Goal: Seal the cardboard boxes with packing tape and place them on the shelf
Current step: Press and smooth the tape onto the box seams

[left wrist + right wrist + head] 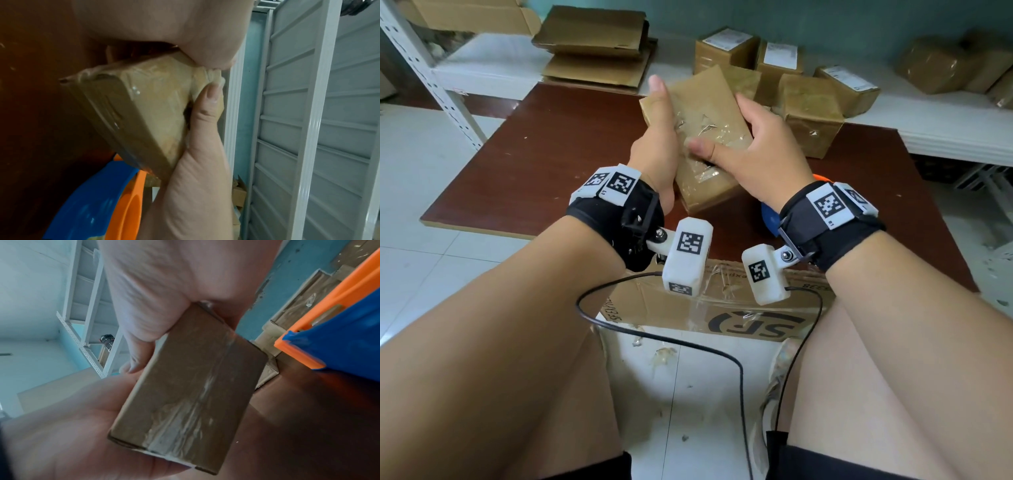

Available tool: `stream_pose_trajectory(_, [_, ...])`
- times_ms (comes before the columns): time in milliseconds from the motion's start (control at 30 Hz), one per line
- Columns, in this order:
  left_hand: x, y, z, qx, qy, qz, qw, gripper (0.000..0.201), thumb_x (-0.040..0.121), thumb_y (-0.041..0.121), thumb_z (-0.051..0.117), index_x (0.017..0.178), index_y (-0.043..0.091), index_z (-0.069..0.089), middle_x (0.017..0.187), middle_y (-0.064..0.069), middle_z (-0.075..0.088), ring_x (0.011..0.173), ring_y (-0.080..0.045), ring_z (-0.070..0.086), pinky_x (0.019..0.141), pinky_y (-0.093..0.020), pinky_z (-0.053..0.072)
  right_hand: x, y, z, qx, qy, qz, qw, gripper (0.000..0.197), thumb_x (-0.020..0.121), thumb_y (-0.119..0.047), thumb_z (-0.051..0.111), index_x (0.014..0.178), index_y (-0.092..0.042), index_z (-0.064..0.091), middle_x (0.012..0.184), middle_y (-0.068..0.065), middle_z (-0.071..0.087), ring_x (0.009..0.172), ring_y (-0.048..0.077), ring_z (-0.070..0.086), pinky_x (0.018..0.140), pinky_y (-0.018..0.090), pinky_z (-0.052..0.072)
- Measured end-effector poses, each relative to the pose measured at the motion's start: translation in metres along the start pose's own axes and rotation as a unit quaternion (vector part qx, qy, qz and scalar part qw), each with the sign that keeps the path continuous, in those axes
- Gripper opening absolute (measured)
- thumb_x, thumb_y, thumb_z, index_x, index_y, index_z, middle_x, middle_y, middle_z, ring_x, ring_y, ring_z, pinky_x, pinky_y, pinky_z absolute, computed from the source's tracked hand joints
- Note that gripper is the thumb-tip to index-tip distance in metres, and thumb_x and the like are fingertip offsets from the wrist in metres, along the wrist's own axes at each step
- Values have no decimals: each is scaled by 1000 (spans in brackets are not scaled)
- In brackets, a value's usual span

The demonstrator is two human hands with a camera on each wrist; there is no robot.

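Fingers of both hands curl round one small cardboard box [700, 137], held tilted in the air above the brown table [544, 150]. The left hand [657, 137] clasps its left long side, thumb lying up along the top edge; the right hand [756, 150] grips the right side, thumb pressed flat on the taped top face.

Going down in size: the white shelf [945, 133] runs behind the table and already carries several wrapped boxes [811, 113]; a flattened printed carton [722, 308] lies at the table's near edge; a blue and orange tape dispenser [339, 337] sits on the table just under the right wrist; then the held box itself, with clear packing tape [185, 410] wrinkled along its seam.

The box looks light and fairly stiff, but the glossy tape should be slippery, so the bare cardboard sides and corners seem the safer hold. A hard squeeze could dent the thin walls.
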State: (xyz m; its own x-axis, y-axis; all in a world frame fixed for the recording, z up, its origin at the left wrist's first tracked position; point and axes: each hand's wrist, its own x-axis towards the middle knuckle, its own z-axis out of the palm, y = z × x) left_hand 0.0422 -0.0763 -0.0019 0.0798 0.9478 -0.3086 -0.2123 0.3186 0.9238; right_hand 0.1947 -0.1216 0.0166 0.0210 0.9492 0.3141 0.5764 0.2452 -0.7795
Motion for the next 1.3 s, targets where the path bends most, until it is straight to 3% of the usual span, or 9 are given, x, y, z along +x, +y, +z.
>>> stream_pose_trajectory(133, [-6, -1, 1, 76, 54, 11, 996, 111, 71, 103, 34, 136, 19, 66, 108, -2, 81, 96, -20, 79, 95, -43, 61, -1, 4, 5, -14, -6, 36, 999, 82, 74, -79, 79, 143, -41, 57, 119, -24, 72, 107, -5, 67, 96, 30, 58])
stream_pose_trajectory(267, [-12, 1, 1, 133, 19, 13, 991, 134, 52, 110, 50, 144, 15, 60, 113, -1, 80, 100, -20, 79, 93, -41, 60, 4, 9, 12, 18, 37, 75, 996, 54, 98, -70, 58, 142, -40, 62, 122, -22, 74, 111, -2, 69, 103, 33, 56])
stream_pose_trajectory(400, [-17, -5, 5, 89, -20, 51, 995, 65, 86, 60, 82, 129, 13, 68, 112, 0, 81, 95, -15, 80, 74, -25, 63, 11, 11, 3, -16, 96, 116, 989, 49, 112, -55, 36, 85, -28, 67, 83, -8, 69, 83, 10, 64, 85, 40, 54])
stream_pose_trajectory(467, [-18, -6, 7, 73, -27, 73, 994, 55, 91, 54, 80, 128, 14, 70, 109, 0, 82, 94, -14, 80, 76, -27, 64, 12, 13, 0, 12, 81, 121, 989, 52, 110, -60, 35, 100, -26, 74, 89, -11, 72, 88, 5, 67, 91, 39, 57])
stream_pose_trajectory(533, [-15, -4, 5, 74, 12, 73, 994, 66, 89, 71, 71, 126, 16, 70, 108, 1, 81, 92, -13, 80, 82, -32, 66, 8, 11, 0, 41, 44, 101, 993, 52, 105, -69, 42, 130, -33, 71, 105, -24, 74, 100, -9, 67, 96, 27, 56])
stream_pose_trajectory(700, [-15, 0, 2, 57, 61, 84, 993, 83, 78, 84, 67, 114, 10, 76, 107, -11, 81, 98, -29, 80, 93, -49, 64, 6, 16, 10, 52, 36, 60, 996, 57, 96, -66, 58, 144, -35, 63, 122, -21, 74, 112, -1, 69, 102, 37, 58])
stream_pose_trajectory(833, [-22, 6, 4, -20, 28, 97, 995, 53, 87, 44, 87, 117, 2, 75, 102, -11, 82, 90, -24, 81, 72, -38, 67, 11, 19, 11, 94, 67, 79, 990, 54, 103, -58, 49, 147, -30, 63, 131, -16, 72, 122, 2, 66, 110, 39, 53])
stream_pose_trajectory(1000, [-25, 13, 1, -26, -10, 135, 990, 35, 91, 25, 85, 120, 9, 75, 109, -11, 81, 99, -27, 80, 80, -46, 67, 9, 13, 12, 133, 65, 78, 986, 49, 97, -62, 63, 134, -31, 71, 122, -16, 76, 116, 3, 69, 106, 41, 56])
stream_pose_trajectory(1300, [-25, 17, 2, -51, -6, 209, 977, 42, 100, 44, 72, 135, 20, 72, 122, -4, 79, 113, -21, 76, 94, -47, 64, 7, 0, 2, 233, 30, 81, 969, 40, 105, -40, 65, 141, -23, 66, 126, -10, 76, 119, 9, 71, 105, 43, 58])
